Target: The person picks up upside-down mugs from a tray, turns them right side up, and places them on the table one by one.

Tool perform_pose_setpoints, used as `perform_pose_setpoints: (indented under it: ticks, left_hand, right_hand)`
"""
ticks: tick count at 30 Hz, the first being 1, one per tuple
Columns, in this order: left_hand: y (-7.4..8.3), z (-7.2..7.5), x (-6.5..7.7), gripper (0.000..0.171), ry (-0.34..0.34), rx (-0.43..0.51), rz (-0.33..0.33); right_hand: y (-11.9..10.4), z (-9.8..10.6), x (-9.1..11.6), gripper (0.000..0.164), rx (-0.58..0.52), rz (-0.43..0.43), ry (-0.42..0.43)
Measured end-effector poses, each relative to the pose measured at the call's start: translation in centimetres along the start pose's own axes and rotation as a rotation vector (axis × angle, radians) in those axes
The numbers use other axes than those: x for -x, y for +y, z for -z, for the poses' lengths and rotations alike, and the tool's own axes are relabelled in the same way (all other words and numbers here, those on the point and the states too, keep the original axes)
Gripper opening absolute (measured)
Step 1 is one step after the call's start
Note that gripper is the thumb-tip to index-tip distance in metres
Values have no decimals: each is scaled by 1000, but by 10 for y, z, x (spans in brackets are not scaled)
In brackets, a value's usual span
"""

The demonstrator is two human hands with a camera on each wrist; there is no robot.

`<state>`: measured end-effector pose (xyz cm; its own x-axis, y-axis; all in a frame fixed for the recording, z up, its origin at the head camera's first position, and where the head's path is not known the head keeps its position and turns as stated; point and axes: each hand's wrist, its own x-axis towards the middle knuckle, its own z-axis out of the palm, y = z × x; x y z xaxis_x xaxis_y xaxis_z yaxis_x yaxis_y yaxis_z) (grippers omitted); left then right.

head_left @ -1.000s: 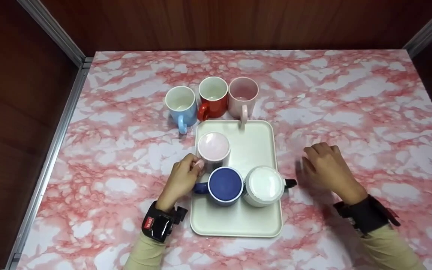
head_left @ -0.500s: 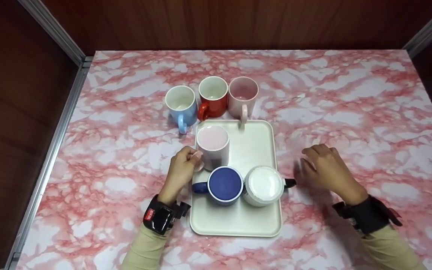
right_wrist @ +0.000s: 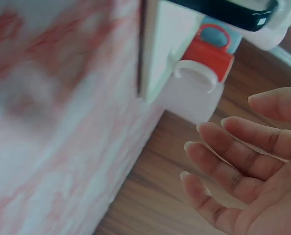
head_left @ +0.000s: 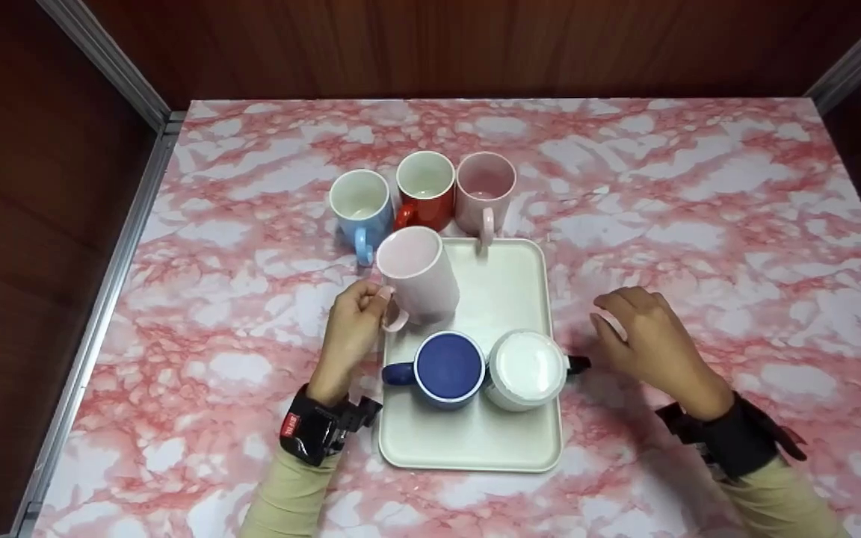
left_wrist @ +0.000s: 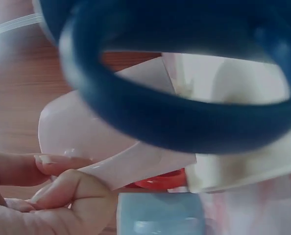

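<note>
Just right of the left hand (head_left: 348,329), whose fingers pinch the curved handle (head_left: 397,322), a pale-pink cylindrical ceramic mug (head_left: 426,286) leans top-end towards them.

Red-and-white marbled table (head_left: 699,187); dark wood-grain panel (head_left: 430,48) behind; metal rail (head_left: 122,261) along left edge.

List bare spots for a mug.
Free: cream rectangular tray, at its near end before the navy cylindrical mug and far-right corner; marbled red-white tabletop right of the right hand. Crowded: tray's left side, where left hand grips pale-pink cylindrical mug.
</note>
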<state>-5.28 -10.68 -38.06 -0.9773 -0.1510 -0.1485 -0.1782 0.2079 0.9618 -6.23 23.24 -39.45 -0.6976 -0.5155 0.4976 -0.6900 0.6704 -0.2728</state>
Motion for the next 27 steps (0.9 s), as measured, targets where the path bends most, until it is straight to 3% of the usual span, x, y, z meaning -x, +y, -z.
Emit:
perform_pose_setpoints:
  ticks: [4,8,17,27]
  left_hand:
    - [10,0,4,16,5,111,-25]
    - [20,-3,8,13,-21,286,-2]
    - [37,-16,26,13,-165,609,44]
    - [46,-34,43,16,-291,738,80]
  right_hand:
    - [-15,4,-5,17,-69,18,46]
    - [-29,5,-8,16,-179,8,96]
    - [-58,4,-15,18,-380,-5,159]
    - [-85,3,-16,27,-576,-53,66]
